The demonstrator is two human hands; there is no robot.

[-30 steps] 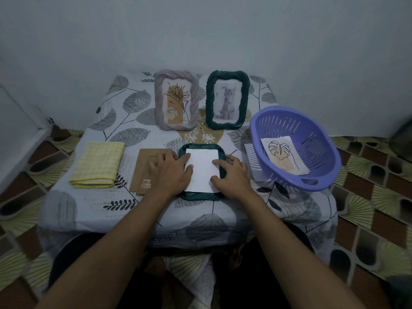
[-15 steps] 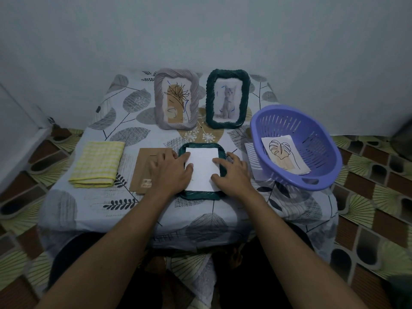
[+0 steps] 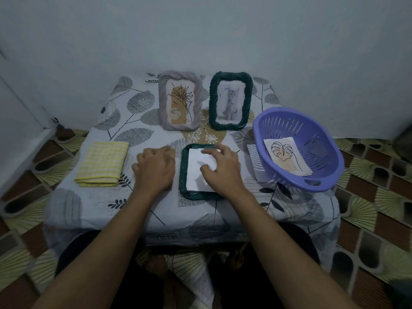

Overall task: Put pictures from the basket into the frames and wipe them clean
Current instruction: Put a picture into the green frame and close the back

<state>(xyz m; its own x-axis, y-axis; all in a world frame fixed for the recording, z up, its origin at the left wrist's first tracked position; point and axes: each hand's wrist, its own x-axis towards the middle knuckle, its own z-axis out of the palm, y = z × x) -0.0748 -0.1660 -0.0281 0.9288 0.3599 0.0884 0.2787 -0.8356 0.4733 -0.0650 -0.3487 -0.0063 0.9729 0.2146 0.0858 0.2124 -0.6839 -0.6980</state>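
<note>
Small table [image 3: 156,204] under a leaf-print cover, set against a plain grey wall [image 3: 200,30]; patterned tiles on the floor at both sides; light dim

Centre of picture: flat frame [image 3: 183,175], dark green, lies face down on the table; white sheet [image 3: 196,172] sits in its opening, blank side up; right hand [image 3: 220,170] over the sheet, fingers spread and bent, tips touching the paper; left hand [image 3: 155,170] just left of the frame, knuckles up, fingers bent down toward the table; cannot tell whether it holds anything

Judgement, step in hand: seating the picture in the frame; best done by pressing with flat fingertips from the middle out to the corners, so the sheet lies square inside the rim with no edge riding up; steady the rim with the other hand so the frame does not slide on the cover

Containers: basket [image 3: 289,128], purple, slotted, at right, tilted; holds one leaf picture [image 3: 287,159], face up; loose sheet [image 3: 254,159] shows at its left side, outside it; upper centre, grey frame [image 3: 163,103] holds a plant drawing, green frame [image 3: 214,101] beside it holds a cat picture, both upright; yellow cloth [image 3: 102,163] folded at left, apart from both hands
</note>
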